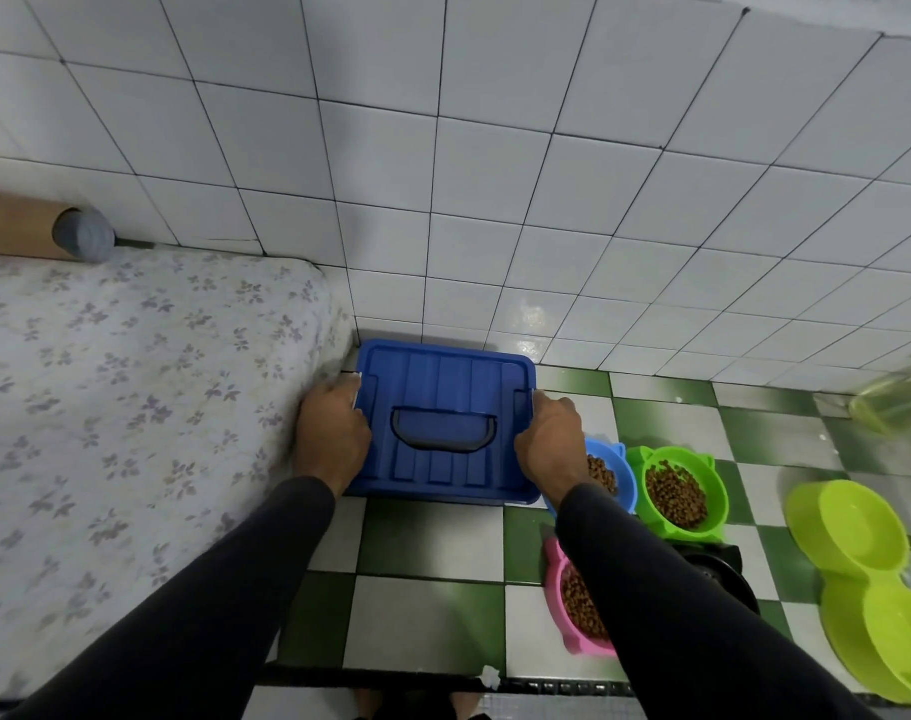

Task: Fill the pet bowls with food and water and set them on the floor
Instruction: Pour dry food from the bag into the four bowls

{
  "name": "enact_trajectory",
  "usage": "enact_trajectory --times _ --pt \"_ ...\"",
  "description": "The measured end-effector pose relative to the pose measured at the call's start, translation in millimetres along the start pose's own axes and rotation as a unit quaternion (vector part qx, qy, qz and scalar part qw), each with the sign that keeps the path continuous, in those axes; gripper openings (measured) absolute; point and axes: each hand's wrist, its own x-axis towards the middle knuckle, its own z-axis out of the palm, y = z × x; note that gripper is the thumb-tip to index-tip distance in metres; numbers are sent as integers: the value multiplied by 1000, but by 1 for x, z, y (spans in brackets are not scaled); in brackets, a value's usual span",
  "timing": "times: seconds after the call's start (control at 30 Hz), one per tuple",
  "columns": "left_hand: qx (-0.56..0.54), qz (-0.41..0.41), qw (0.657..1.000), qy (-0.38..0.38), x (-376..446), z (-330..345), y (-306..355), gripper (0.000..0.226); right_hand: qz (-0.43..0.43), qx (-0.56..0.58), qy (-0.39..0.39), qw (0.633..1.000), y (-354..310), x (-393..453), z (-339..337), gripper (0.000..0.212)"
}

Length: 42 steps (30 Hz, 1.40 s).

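**Both hands on blue bin lid, three bowls already hold kibble**

Blue storage bin (445,420) sits centre frame on the green/white checkered floor (427,537), pushed against the white tiled wall (495,174). Its lid is on, and the dark handle (443,431) lies flat in its recess.

Left hand (331,433) grips the lid's left edge with the fingers curled over the side at the latch. Right hand (549,441) does the same on the right edge, fingers curled around it. Both arms are in dark sleeves (225,605).

Bowls, right of the bin:
- blue bowl (617,472), kibble inside, just beside the bin's lower-right corner, partly hidden by the right wrist
- green bowl (677,493), full of kibble, touching the blue one
- pink bowl (578,610), kibble inside, lower centre-right, half covered by the right forearm
- black bowl (723,579), below the green one, contents not readable
- lime double bowl (864,579), far right, no kibble visible in either well

Translucent yellowish container (895,402) at the right edge, blurred. Floral mattress (131,407) fills the left side, with a brown roll (32,231) at upper left against the wall.
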Motion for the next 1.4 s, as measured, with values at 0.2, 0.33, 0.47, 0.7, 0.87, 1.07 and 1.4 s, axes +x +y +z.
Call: enact_trajectory --times 0.2,0.33,0.47,0.7,0.87,1.07,1.4 --pt "40 -9 999 -8 -1 4 1 44 -17 -68 -24 997 -6 0 3 49" --pt "91 9 996 -23 -2 5 0 40 -57 -131 -28 989 -11 -2 7 42" --pt "175 25 983 -46 -3 8 3 43 -71 -145 -31 986 -12 -5 7 41" --pt "173 -10 982 -76 -16 16 12 65 -68 -127 -44 989 -12 -10 11 54" --pt "166 2 980 -107 -18 19 5 66 -59 -116 -50 990 -16 -17 13 62" --pt "184 55 975 -116 -23 15 -2 65 -89 -98 -74 988 -6 -32 17 70" --pt "174 141 957 -183 -7 -7 18 51 -142 -108 -39 983 5 -48 -21 50"
